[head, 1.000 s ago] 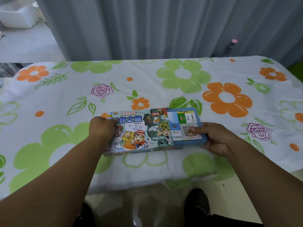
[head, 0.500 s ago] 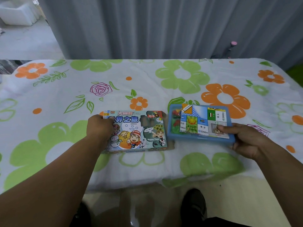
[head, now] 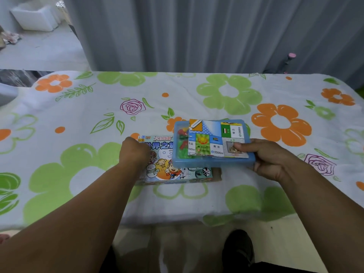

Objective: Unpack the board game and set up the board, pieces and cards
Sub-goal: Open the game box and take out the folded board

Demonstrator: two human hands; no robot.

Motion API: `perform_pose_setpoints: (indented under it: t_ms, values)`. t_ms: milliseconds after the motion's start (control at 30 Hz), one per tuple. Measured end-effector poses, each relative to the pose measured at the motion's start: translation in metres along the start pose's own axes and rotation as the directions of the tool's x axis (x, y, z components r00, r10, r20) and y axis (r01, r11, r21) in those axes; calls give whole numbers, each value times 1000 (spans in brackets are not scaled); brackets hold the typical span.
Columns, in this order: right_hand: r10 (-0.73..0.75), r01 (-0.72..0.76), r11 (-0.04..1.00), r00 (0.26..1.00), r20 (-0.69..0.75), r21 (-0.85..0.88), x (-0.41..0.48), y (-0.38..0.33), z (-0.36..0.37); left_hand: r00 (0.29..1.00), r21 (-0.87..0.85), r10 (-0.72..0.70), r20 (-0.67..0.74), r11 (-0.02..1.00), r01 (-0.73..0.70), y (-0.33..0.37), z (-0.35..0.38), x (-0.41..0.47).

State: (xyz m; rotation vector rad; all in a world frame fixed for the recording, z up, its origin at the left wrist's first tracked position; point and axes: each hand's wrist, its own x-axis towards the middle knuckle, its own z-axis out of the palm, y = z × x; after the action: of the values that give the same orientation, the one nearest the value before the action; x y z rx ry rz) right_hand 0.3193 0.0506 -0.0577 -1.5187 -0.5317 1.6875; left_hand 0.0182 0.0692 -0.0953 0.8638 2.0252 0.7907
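While the left hand (head: 134, 152) sits at centre frame with its fingers curled tight over the left end of the flat cardboard game box printed with cartoon children and dice (head: 167, 171), the right hand (head: 271, 160) grips the right end of a shallow light-blue plastic tray (head: 214, 162), thumb pressed on top and fingers wrapped beneath. This tray lies just right of centre, covering the upper right part of the box; whether it rests on the box or hangs just above it cannot be told. A folded paper game board with coloured squares, flags and price figures (head: 214, 138) lies on top of the tray, and the thumb pins its near right corner. Small red and green plastic pieces (head: 182, 142) show in the tray's left part, beside the board. The box lies flat on the desk, which is covered by a white cloth printed with green and orange flowers (head: 98, 107). Grey pleated curtains (head: 197, 32) fill the upper frame. A white box-shaped container (head: 35, 18) stands at upper left, and a dark shoe (head: 238, 247) shows on the floor at the bottom, right of centre
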Motion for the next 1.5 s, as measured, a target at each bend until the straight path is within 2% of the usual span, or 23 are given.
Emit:
perform_pose_setpoints:
  t_ms: [200,467,600,733,900,1067,1267,1500]
  values:
    - [31,-30,997,999,16,-67,9,11,39,999,-52,-29,23,998,30,-1,-3,1]
    - [36,-33,991,999,20,-132,10,24,66,997,-72,64,44,996,-60,6,-12,-7]
    - [-22,17,980,1000,-22,-199,10,28,73,994,-53,49,101,998,-44,1,-13,-8]
    - [-95,57,923,992,-84,-380,12,35,79,994,62,73,78,995,-78,-2,-16,-8]
    - [-161,78,841,981,-109,-536,7,37,84,997,71,35,62,997,-39,-4,-16,-9]
    - [-121,46,846,987,-107,-531,3,35,85,997,52,-5,73,999,2,-3,-15,-11]
    - [-164,71,872,975,-151,-484,-2,20,67,993,56,76,88,995,-81,15,-5,-19]
    - [-266,125,880,928,-259,-458,-3,-6,10,974,-22,130,187,992,-128,40,45,-52]
